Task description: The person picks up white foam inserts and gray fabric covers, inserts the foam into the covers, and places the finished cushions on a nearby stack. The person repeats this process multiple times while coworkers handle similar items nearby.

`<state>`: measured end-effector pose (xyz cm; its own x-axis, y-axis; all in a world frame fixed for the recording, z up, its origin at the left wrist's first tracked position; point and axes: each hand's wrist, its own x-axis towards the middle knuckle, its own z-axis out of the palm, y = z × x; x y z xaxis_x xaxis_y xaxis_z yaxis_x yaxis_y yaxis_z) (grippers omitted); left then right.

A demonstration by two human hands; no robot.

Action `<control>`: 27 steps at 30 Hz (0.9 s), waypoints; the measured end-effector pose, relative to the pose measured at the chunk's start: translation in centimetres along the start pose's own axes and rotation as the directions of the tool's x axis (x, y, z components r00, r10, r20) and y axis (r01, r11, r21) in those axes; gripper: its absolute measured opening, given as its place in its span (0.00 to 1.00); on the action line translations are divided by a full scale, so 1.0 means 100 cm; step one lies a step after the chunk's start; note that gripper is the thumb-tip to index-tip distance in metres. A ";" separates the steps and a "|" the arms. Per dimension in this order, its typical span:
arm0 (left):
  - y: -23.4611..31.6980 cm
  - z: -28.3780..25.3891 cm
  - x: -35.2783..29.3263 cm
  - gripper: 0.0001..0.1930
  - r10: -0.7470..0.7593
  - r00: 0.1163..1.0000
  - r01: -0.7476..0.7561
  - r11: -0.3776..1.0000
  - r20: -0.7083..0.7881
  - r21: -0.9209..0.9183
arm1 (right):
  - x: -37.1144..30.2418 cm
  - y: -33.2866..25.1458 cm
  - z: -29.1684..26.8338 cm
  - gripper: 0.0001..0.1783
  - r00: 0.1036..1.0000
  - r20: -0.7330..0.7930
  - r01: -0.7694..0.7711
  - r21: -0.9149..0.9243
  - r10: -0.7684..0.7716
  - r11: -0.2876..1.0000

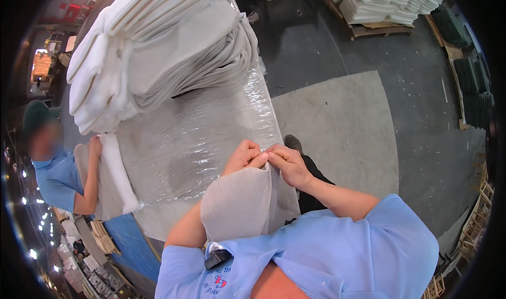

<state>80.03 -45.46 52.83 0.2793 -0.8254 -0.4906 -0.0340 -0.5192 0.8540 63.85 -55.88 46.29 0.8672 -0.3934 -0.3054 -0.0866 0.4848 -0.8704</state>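
A light grey fabric cover (237,201) hangs in front of my chest, over the near edge of the table. My left hand (245,157) is closed on its upper edge, with the fingers partly behind the cloth. Right beside it, my right hand (287,164) pinches the same edge at the corner. The two hands nearly touch at the fingertips. Beneath them is the table (179,141), wrapped in clear plastic film. Whether anything is inside the cover is hidden.
Folded grey covers (184,51) and thick white padding sheets (97,88) are piled on the table's far end. At the left, a co-worker (60,175) handles white padding (117,167) and grey cloth. Cardboard (342,119) lies on the floor at right; a loaded pallet (379,30) stands beyond.
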 end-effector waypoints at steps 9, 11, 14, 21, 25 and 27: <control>-0.048 -0.003 0.034 0.21 -0.277 0.956 0.286 0.955 0.099 -0.086 | 0.011 0.051 -0.012 0.18 0.995 -0.083 -0.064 -0.034 0.061 0.997; -0.063 -0.006 0.043 0.21 -0.329 0.931 0.343 0.936 0.159 -0.072 | 0.013 0.060 -0.012 0.19 0.994 -0.097 -0.061 -0.116 0.050 0.991; -0.096 0.001 0.044 0.21 -0.317 0.908 0.357 0.927 0.273 -0.112 | 0.004 0.072 -0.006 0.19 0.988 -0.154 -0.070 -0.238 0.034 0.969; -0.090 0.079 0.022 0.19 -0.018 0.995 0.031 0.991 0.099 -0.131 | -0.070 0.054 -0.025 0.17 0.953 -0.302 -0.190 -0.499 0.036 0.845; -0.090 0.090 0.032 0.19 0.105 0.982 -0.115 0.992 0.157 0.054 | -0.083 0.071 -0.028 0.20 0.911 -0.401 -0.205 -0.232 0.099 0.951; -0.085 0.091 0.036 0.19 0.117 0.974 -0.148 0.977 0.193 0.156 | -0.086 0.074 -0.030 0.21 0.907 -0.413 -0.167 -0.177 0.080 0.970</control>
<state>72.62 -46.03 42.19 0.0830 -0.9077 -0.4114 -0.2240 -0.4193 0.8798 54.29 -51.26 41.26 0.5769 -0.6408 -0.5065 -0.3152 0.3974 -0.8618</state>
